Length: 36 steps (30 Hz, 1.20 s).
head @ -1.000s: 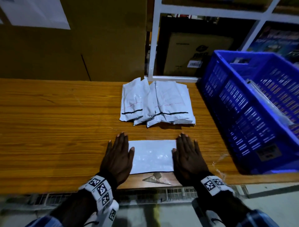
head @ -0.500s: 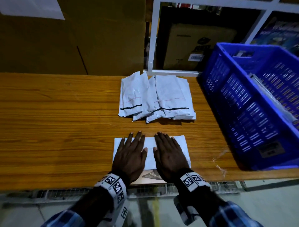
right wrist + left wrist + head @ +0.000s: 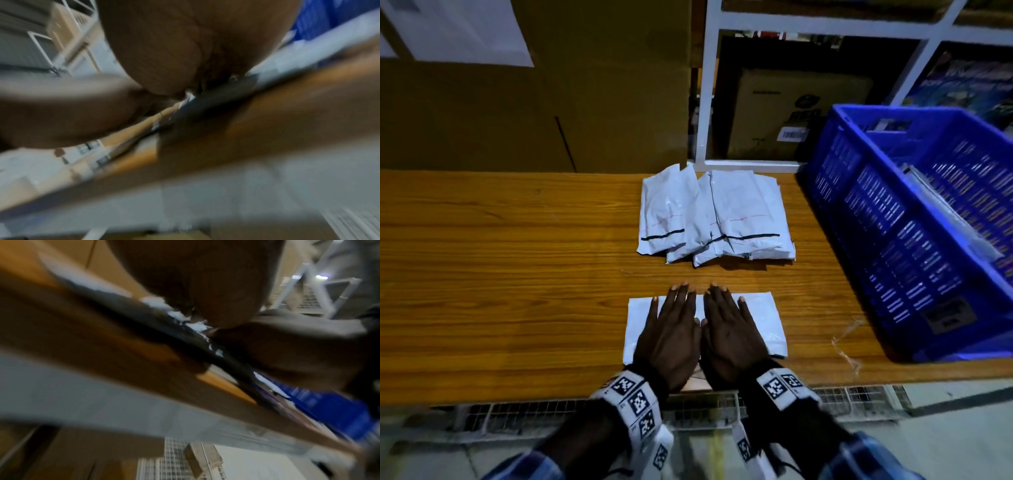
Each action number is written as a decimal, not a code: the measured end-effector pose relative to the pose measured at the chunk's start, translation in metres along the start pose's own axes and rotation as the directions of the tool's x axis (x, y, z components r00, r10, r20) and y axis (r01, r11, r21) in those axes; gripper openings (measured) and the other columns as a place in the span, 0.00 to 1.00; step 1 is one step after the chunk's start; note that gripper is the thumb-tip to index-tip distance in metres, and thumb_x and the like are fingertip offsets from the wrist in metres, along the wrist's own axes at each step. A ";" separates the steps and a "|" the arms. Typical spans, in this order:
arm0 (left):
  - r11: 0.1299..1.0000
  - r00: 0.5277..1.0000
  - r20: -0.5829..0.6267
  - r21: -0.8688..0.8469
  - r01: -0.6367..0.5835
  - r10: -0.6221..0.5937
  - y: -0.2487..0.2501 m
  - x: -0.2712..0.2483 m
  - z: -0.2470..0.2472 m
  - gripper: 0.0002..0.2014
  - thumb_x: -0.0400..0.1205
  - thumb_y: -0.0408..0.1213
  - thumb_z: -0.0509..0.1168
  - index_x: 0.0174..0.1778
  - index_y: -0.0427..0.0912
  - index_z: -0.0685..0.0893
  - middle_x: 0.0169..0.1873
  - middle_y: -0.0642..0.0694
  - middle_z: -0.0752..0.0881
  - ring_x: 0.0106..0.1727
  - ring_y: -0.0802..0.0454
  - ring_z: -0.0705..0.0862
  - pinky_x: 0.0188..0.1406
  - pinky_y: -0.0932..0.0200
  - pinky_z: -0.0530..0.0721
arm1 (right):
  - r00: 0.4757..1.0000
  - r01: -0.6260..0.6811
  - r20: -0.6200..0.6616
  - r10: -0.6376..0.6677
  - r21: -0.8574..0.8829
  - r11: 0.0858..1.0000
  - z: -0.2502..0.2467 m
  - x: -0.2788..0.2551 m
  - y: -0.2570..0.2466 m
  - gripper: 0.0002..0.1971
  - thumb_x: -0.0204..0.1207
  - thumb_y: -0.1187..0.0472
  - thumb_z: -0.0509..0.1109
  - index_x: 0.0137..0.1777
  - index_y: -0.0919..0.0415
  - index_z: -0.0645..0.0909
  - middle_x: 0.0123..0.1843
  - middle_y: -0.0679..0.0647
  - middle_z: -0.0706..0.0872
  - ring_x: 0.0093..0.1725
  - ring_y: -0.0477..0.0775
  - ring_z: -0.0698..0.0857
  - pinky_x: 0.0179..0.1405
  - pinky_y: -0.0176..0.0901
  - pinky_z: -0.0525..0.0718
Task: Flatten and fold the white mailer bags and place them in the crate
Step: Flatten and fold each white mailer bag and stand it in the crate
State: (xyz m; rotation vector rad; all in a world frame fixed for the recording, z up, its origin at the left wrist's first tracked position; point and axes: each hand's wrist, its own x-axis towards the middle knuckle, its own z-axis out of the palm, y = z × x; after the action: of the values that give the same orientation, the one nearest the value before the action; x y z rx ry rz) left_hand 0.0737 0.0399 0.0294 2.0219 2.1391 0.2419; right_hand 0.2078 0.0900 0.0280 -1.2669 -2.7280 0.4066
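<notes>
A white mailer bag [image 3: 765, 318] lies flat near the front edge of the wooden table [image 3: 500, 291]. My left hand [image 3: 671, 329] and right hand [image 3: 729, 329] press on it side by side, palms down, fingers straight. A pile of several white mailer bags [image 3: 715, 219] with black strips lies farther back. The blue crate [image 3: 914, 240] stands at the right, with a pale sheet-like thing leaning inside it. Both wrist views are blurred: my left hand [image 3: 195, 277] and my right hand [image 3: 185, 48] show as palms low over the table edge.
A scrap of clear plastic [image 3: 846, 346] lies on the table between the bag and the crate. Brown cardboard [image 3: 534, 102] and a white shelf frame [image 3: 705, 85] with a box [image 3: 791, 113] stand behind the table. A wire rack [image 3: 842, 401] runs under the front edge.
My hands slid from the two ends of the bag inward to its middle, where they now lie next to each other. The bag stays flat on the table.
</notes>
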 end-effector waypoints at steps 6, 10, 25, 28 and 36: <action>0.999 1.000 0.012 0.040 0.016 -0.017 -0.013 -0.011 0.014 0.28 0.87 0.48 0.44 0.83 0.43 0.64 0.82 0.47 0.63 0.83 0.48 0.60 0.78 0.43 0.53 | 0.996 -0.018 -0.082 0.019 0.010 1.000 0.011 -0.007 0.012 0.29 0.87 0.49 0.41 0.83 0.61 0.63 0.85 0.56 0.61 0.84 0.53 0.59 0.82 0.49 0.47; 0.992 0.992 -0.020 0.004 0.123 -0.123 -0.031 -0.016 0.014 0.32 0.86 0.57 0.36 0.85 0.48 0.57 0.84 0.51 0.56 0.85 0.50 0.54 0.82 0.47 0.47 | 0.993 -0.071 -0.095 0.071 -0.003 0.997 0.007 -0.014 0.027 0.31 0.87 0.45 0.38 0.85 0.58 0.57 0.86 0.53 0.56 0.85 0.51 0.54 0.83 0.47 0.45; 1.000 1.000 0.022 -0.003 -0.009 0.010 -0.009 -0.001 0.005 0.36 0.86 0.53 0.26 0.83 0.41 0.61 0.83 0.44 0.59 0.84 0.48 0.55 0.82 0.48 0.44 | 1.000 0.009 0.011 -0.009 0.014 1.000 0.004 -0.004 -0.003 0.31 0.87 0.50 0.37 0.80 0.68 0.67 0.83 0.63 0.64 0.82 0.62 0.64 0.81 0.53 0.50; 0.998 0.999 0.039 0.057 -0.010 0.007 -0.013 -0.004 0.012 0.29 0.88 0.48 0.38 0.80 0.43 0.69 0.81 0.45 0.66 0.83 0.46 0.62 0.79 0.44 0.53 | 0.999 -0.012 -0.030 0.011 -0.011 1.000 0.013 -0.007 0.002 0.27 0.86 0.52 0.48 0.80 0.62 0.69 0.82 0.59 0.68 0.82 0.58 0.65 0.80 0.57 0.54; 0.998 0.999 -0.003 0.034 0.054 -0.054 -0.028 -0.010 0.013 0.30 0.87 0.53 0.37 0.83 0.47 0.64 0.83 0.48 0.62 0.83 0.47 0.59 0.81 0.46 0.51 | 0.991 -0.068 -0.118 0.065 -0.025 0.997 0.013 -0.013 0.014 0.29 0.86 0.47 0.44 0.82 0.59 0.65 0.84 0.56 0.64 0.83 0.56 0.62 0.82 0.54 0.50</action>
State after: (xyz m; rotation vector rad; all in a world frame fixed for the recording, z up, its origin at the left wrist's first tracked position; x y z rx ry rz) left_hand 0.0503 0.0285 0.0103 1.9787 2.2105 0.2014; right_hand 0.2235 0.0865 0.0114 -1.3467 -2.6102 0.2898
